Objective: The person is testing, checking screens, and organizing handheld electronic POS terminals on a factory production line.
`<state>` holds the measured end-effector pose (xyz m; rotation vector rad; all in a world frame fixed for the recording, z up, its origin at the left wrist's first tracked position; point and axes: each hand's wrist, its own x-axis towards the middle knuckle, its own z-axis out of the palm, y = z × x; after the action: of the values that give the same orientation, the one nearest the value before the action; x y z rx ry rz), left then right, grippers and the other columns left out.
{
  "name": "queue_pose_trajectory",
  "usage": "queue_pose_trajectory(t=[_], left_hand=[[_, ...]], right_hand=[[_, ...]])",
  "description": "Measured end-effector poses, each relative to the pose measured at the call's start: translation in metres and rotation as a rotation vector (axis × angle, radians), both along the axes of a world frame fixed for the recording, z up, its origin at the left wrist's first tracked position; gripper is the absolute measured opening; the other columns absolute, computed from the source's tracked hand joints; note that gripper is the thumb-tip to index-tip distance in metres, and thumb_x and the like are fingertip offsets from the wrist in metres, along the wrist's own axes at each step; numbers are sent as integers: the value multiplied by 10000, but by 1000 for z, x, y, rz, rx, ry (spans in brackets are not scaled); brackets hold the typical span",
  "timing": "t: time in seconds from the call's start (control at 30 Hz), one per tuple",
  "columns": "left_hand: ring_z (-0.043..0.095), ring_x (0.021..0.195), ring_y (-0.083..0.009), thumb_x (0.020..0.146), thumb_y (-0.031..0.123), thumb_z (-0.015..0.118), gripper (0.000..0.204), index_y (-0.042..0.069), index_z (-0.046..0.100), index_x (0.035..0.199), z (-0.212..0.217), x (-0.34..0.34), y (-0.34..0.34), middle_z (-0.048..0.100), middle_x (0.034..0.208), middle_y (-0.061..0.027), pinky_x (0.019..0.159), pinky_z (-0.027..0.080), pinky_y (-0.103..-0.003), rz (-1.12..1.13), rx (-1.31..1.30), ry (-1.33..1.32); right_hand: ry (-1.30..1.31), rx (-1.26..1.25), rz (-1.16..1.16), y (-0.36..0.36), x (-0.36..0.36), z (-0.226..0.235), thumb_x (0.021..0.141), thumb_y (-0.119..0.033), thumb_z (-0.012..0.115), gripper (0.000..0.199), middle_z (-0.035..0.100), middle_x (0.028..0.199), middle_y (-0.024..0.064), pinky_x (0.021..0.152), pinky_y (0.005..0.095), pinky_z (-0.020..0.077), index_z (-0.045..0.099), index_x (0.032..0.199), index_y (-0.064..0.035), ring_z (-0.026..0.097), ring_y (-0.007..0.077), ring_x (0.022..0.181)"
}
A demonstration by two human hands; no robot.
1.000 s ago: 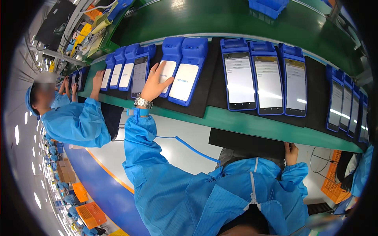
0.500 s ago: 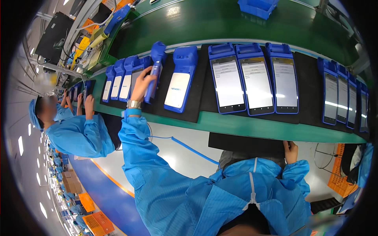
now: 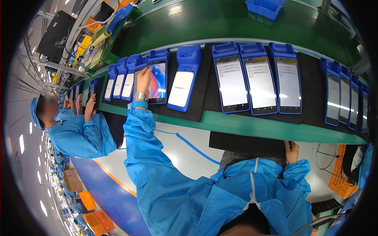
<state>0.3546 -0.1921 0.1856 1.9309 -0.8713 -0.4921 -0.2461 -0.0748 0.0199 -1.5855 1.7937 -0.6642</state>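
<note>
My left hand (image 3: 144,82), with its fingers curled closed, is at the left edge of a blue handheld payment terminal (image 3: 158,82). This terminal lies face up, its screen lit in bright colours. Just right of it, another blue terminal (image 3: 183,80) lies with its white back panel up. Several more terminals (image 3: 128,83) lie left of my hand, partly hidden by it. Low at the table's front edge, my right hand (image 3: 291,152) grips the right corner of a black board (image 3: 248,142), its fingertips partly hidden.
Three terminals (image 3: 258,82) with lit pale screens lie on black mats (image 3: 204,98) in the middle. Several more (image 3: 344,98) stand close together at the right. A blue bin (image 3: 265,8) is on the green belt (image 3: 189,27) beyond. At the left sits a co-worker (image 3: 78,133).
The terminal by my left hand was tilted on its side; now it lies flat, screen up and lit. My left hand has shifted slightly to its left edge. The right hand has stayed put.
</note>
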Motion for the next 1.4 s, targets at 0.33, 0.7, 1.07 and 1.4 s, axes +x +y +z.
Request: queue_pose_trajectory(t=[0.33, 0.7, 1.07, 1.4], left_hand=[[540, 945, -182, 846, 297, 498, 416, -36, 552, 1090, -11, 13, 3, 590, 1048, -115, 822, 398, -257, -243, -29, 458], [501, 1036, -219, 780, 311, 567, 539, 32, 465, 1229, -1, -12, 24, 540, 1135, -149, 902, 346, -309, -195, 76, 44], [516, 1023, -247, 692, 270, 643, 700, 32, 371, 1292, 5, -21, 25, 532, 1130, -184, 876, 380, -304, -248, 153, 90], [541, 987, -366, 557, 321, 724, 846, -65, 384, 1229, 11, -50, 20, 523, 1102, -269, 824, 447, -388, -219, 125, -657]], right_hand=[[12, -9, 6, 0, 3, 5, 846, -263, 545, 333, 569, 612, 212, 501, 356, 409, 596, 850, 66, 553, 294, 511], [-1, 41, 4, -2, 3, 6, 853, -267, 533, 323, 596, 709, 220, 563, 346, 434, 593, 910, 46, 583, 311, 601], [4, 32, 3, 0, 2, 12, 851, -279, 533, 342, 589, 676, 224, 543, 347, 430, 593, 910, 53, 577, 312, 566], [-14, 29, -1, 0, 2, 15, 846, -265, 539, 329, 577, 638, 219, 521, 354, 423, 593, 890, 57, 571, 304, 541]])
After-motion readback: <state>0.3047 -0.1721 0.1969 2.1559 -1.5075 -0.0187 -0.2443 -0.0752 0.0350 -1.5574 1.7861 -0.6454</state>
